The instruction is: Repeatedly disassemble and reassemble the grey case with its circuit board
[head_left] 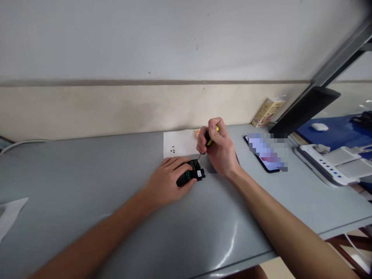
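Observation:
A small black device (189, 176) with a green circuit board showing lies on the grey table. My left hand (170, 180) is closed round its left side and holds it on the tabletop. In my right hand (217, 145) is a black and yellow screwdriver (208, 138), its handle gripped in the fist. The metal shaft slants down to the left, and its tip is at the upper part of the device. Behind the device, several tiny dark screws (173, 150) rest on a white sheet of paper (181, 140).
Right of my right hand lies a phone (264, 155) with its screen lit. Farther right are a white power strip (322, 164) with plugs, a small carton (266, 112) and a black monitor-like panel (305, 110). A wall borders the grey table (87, 174) at the back.

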`<state>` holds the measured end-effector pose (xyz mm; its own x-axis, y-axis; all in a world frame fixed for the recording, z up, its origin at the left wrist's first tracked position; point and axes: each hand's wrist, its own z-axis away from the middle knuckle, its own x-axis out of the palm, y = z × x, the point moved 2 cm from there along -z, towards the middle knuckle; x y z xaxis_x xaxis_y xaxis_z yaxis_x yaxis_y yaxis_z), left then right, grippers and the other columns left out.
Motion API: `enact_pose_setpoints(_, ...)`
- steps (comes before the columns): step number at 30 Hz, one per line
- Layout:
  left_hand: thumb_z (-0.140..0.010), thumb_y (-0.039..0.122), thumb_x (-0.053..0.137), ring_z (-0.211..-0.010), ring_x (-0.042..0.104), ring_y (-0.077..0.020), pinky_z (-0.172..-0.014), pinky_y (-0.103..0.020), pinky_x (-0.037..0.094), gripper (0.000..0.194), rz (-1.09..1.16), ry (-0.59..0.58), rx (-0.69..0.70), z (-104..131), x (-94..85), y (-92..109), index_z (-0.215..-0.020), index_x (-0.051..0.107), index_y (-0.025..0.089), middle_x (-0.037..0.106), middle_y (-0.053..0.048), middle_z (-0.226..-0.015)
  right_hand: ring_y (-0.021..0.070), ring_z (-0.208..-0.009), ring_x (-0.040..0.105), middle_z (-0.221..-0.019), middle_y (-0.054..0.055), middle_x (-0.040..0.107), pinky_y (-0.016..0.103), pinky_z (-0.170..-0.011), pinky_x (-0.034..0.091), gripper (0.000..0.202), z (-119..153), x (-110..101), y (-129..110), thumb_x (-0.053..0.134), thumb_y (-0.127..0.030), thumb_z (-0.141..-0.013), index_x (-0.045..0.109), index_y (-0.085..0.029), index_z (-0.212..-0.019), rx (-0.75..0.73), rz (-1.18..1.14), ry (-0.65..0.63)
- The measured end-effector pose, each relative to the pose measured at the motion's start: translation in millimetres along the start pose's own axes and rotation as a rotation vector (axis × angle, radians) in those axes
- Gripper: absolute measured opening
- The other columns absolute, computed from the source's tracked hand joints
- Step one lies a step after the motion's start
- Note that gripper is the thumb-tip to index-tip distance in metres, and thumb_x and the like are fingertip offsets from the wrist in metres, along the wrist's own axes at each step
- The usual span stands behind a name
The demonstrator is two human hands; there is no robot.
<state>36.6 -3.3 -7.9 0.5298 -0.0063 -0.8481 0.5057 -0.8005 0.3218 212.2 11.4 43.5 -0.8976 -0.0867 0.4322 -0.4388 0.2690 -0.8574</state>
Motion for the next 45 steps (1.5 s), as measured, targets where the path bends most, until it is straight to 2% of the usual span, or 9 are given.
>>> enact_pose_setpoints(5,-0.093,0.031,0.064,-0.117,0.064,-0.0247,-0.102,-0.043,0.049,0.015,-0.002,0.013,0.001,1,1.9,0,-0.104,0.067,0.022,0.068,-0.006,-0.130,0.0157,-0.071,0.057,-0.079,0.001,0.057,0.030,-0.065,0.050,0.033,-5,-5,1,0.058,-0.059,-0.095,0.055,-0.027,-0.095,-0.013,0.077,-0.039)
enact_pose_setpoints(12,-0.093,0.033,0.065,-0.115,0.065,-0.0244,-0.102,-0.043,0.049,0.016,-0.016,0.005,0.008,0,1.8,1,-0.104,0.066,0.022,0.069,-0.006,-0.128,0.0137,-0.056,0.048,-0.067,-0.003,0.048,0.029,-0.055,0.045,0.034,-5,-5,-1,0.051,-0.062,-0.097,0.052,-0.027,-0.094,0.057,-0.015,0.009)
enact_pose_setpoints(17,-0.094,0.034,0.063,-0.115,0.064,-0.0248,-0.101,-0.044,0.049,0.018,-0.024,0.003,0.015,0,2.3,1,-0.105,0.066,0.022,0.069,-0.007,-0.128,0.0120,-0.048,0.039,-0.060,-0.006,0.039,0.028,-0.049,0.038,0.044,0,1,-3,0.056,-0.069,-0.091,0.045,-0.027,-0.085,0.043,-0.016,0.052)
enact_pose_setpoints(19,-0.094,0.035,0.063,-0.115,0.064,-0.0249,-0.101,-0.044,0.049,0.018,-0.024,-0.005,0.015,0,2.6,1,-0.107,0.066,0.022,0.068,-0.007,-0.128,0.0122,-0.049,0.040,-0.060,-0.005,0.040,0.028,-0.050,0.039,0.045,1,3,-3,0.059,-0.069,-0.090,0.044,-0.027,-0.083,0.047,0.016,0.042)
enact_pose_setpoints(24,-0.094,0.034,0.062,-0.115,0.064,-0.0244,-0.099,-0.043,0.050,0.017,-0.018,0.006,0.014,0,2.5,2,-0.105,0.066,0.021,0.068,-0.007,-0.128,0.0151,-0.066,0.055,-0.074,0.000,0.054,0.030,-0.059,0.047,0.044,0,6,-4,0.055,-0.070,-0.091,0.050,-0.026,-0.087,0.024,0.037,-0.012)
enact_pose_setpoints(28,-0.095,0.035,0.062,-0.114,0.065,-0.0242,-0.099,-0.043,0.050,0.017,-0.024,0.005,0.009,0,2.8,2,-0.104,0.066,0.022,0.068,-0.006,-0.127,0.0158,-0.066,0.054,-0.073,0.001,0.053,0.031,-0.058,0.047,0.050,-2,6,-3,0.049,-0.076,-0.091,0.052,-0.026,-0.088,0.095,0.050,-0.069)
enact_pose_setpoints(34,-0.095,0.034,0.061,-0.116,0.064,-0.0257,-0.101,-0.045,0.049,0.018,-0.014,0.000,0.008,0,2.6,3,-0.107,0.066,0.022,0.068,-0.008,-0.128,0.0145,-0.057,0.048,-0.066,-0.002,0.046,0.030,-0.053,0.043,0.050,-2,6,1,0.046,-0.077,-0.090,0.051,-0.028,-0.091,0.063,0.035,0.020)
enact_pose_setpoints(40,-0.095,0.036,0.060,-0.116,0.063,-0.0265,-0.100,-0.046,0.049,0.020,-0.021,-0.014,0.008,-1,2.1,3,-0.108,0.066,0.022,0.068,-0.008,-0.127,0.0133,-0.053,0.044,-0.063,-0.003,0.043,0.030,-0.051,0.041,0.054,0,6,-1,0.049,-0.080,-0.087,0.045,-0.026,-0.082,0.042,0.083,0.065)
enact_pose_setpoints(45,-0.095,0.036,0.061,-0.115,0.063,-0.0260,-0.101,-0.045,0.049,0.019,-0.025,-0.014,0.001,-1,2.9,3,-0.107,0.066,0.022,0.068,-0.008,-0.127,0.0158,-0.066,0.054,-0.073,0.000,0.053,0.032,-0.059,0.047,0.048,-2,3,-1,0.058,-0.071,-0.089,0.046,-0.026,-0.081,-0.014,0.092,0.080)
